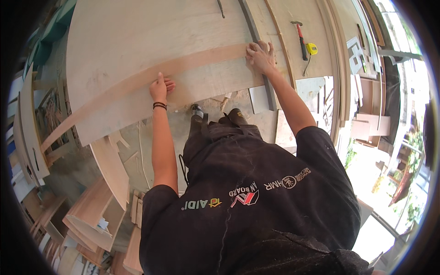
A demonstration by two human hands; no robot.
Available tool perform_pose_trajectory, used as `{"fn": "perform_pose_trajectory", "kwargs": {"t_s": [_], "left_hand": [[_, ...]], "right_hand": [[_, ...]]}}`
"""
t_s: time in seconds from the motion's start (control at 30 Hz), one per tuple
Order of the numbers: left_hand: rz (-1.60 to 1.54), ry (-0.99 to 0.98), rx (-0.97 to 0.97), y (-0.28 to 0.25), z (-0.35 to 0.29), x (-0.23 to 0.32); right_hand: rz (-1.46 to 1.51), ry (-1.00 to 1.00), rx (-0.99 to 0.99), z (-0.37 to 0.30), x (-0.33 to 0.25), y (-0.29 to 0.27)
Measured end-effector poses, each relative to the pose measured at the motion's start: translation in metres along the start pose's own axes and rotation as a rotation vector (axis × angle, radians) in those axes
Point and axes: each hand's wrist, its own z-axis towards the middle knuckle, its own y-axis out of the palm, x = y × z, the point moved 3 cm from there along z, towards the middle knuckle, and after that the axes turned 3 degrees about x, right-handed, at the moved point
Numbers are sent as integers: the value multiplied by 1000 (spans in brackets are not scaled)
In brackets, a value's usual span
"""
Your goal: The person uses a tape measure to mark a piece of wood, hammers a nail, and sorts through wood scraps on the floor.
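Your worktable [133, 32] has a pale plywood top. Across it, in front of you, lies a long wooden strip [206, 56], its left end overhanging the edge. To your right lie a dark grey bar [249, 20], a narrow batten [280, 41], a red-handled hammer [300, 39] and, just beside it, a yellow tape measure [312, 48].

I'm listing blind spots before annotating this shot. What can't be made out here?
All in the head view:
- How the right end of the wood strip sits: the right hand covers that spot.
- Any contact under the left hand: its own thumb and fingers hide it.
- The far end of the thin dark tool: cut off by the upper edge.
- Fine markings on the tape measure: too small.
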Motion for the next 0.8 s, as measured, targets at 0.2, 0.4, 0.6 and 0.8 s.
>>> {"fn": "perform_pose_trajectory", "kwargs": {"t_s": [0.2, 0.4, 0.6, 0.8], "left_hand": [[-18, 123, -76, -5, -73, -51], [97, -139, -98, -28, -167, -161], [358, -185, 78, -30, -252, -276], [518, -153, 214, 9, -338, -341]], "right_hand": [[-39, -122, 20, -5, 4, 27], [33, -180, 169, -9, 6, 16], [67, -180, 266, -16, 13, 29], [143, -268, 319, -26, 8, 13]]}}
